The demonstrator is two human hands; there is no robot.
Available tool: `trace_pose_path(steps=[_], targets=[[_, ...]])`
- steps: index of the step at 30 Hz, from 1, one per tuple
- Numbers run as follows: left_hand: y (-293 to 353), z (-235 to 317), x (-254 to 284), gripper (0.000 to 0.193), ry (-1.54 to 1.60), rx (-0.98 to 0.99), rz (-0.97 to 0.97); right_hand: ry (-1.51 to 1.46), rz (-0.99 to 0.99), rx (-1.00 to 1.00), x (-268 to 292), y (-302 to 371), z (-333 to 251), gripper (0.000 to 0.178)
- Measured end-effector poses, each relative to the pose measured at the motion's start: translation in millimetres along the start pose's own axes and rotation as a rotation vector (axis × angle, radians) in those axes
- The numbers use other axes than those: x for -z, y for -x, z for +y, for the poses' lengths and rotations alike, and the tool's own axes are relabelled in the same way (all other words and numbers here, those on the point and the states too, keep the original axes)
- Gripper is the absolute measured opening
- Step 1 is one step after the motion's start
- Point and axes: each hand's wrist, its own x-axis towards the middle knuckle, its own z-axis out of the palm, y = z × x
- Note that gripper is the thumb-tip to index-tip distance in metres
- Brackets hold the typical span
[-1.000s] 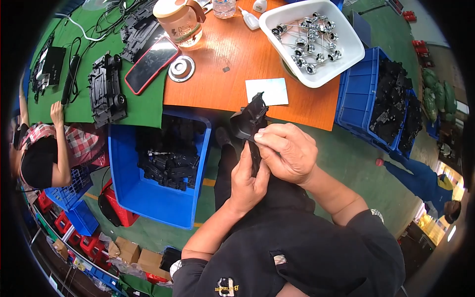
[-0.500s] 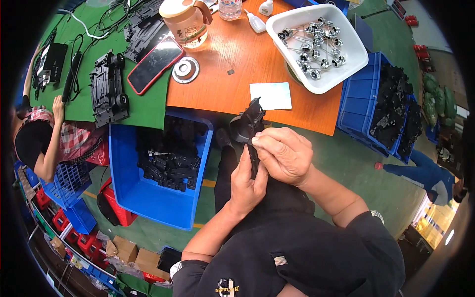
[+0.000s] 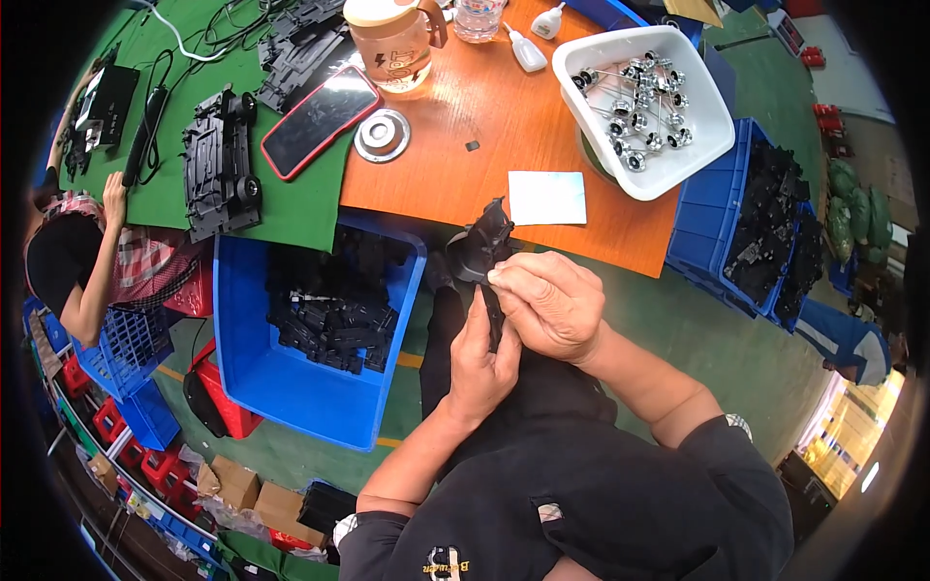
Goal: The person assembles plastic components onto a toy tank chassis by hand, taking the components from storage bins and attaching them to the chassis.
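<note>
Just past the near edge of the table, both my hands hold one black plastic toy-car chassis (image 3: 473, 254) up at a tilt. My left hand (image 3: 480, 368) is wrapped around its lower end, with the thumb pointing up along it. Thumb and fingertips of my right hand (image 3: 552, 302) pinch its side near the middle. Whether a small piece sits inside that pinch is hidden by the fingers. On the green cloth at the left lies another black chassis (image 3: 218, 165) with wheels fitted.
A white basin (image 3: 712, 160) of small wheels on axles stands on the orange table (image 3: 426, 174), near white paper (image 3: 547, 198), a phone (image 3: 322, 121), a jug (image 3: 392, 58) and glue bottles (image 3: 525, 50). Blue crates (image 3: 320, 412) hold black parts. Another person (image 3: 97, 261) sits left.
My view has shifted slightly, so the table and its things appear a little to the right and lower. Both hands keep the same grip on the chassis, almost unmoved.
</note>
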Motion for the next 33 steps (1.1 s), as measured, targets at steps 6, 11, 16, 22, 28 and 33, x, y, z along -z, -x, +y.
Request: trace_pose_path(steps=[6, 11, 16, 22, 28, 33], targets=[[-2.0, -3.7, 11.5, 0.052, -0.016, 0.038, 0.012, -0.015, -0.011, 0.018, -11.9, -10.5, -2.2, 0.024], [-9.7, -2.4, 19.5, 0.050, -0.006, 0.081, 0.022, 0.000, -0.037, 0.020, -19.1, -20.4, -2.3, 0.023], [-11.2, -5.5, 27.0, 0.051, 0.047, 0.102, 0.035, -0.020, -0.071, 0.009, -26.2, -26.6, -5.6, 0.023], [-17.5, -9.1, 39.0, 0.053, 0.109, 0.144, 0.036, -0.042, -0.071, -0.003, -39.1, -35.0, -8.1, 0.025], [-29.9, -13.6, 61.8, 0.055, 0.125, 0.148, 0.039, -0.090, -0.066, -0.026, -58.3, -46.6, -10.3, 0.026], [-42.7, -15.0, 88.5, 0.056, 0.229, 0.128, 0.051, -0.147, -0.080, -0.167, -67.3, -57.5, -16.8, 0.026]])
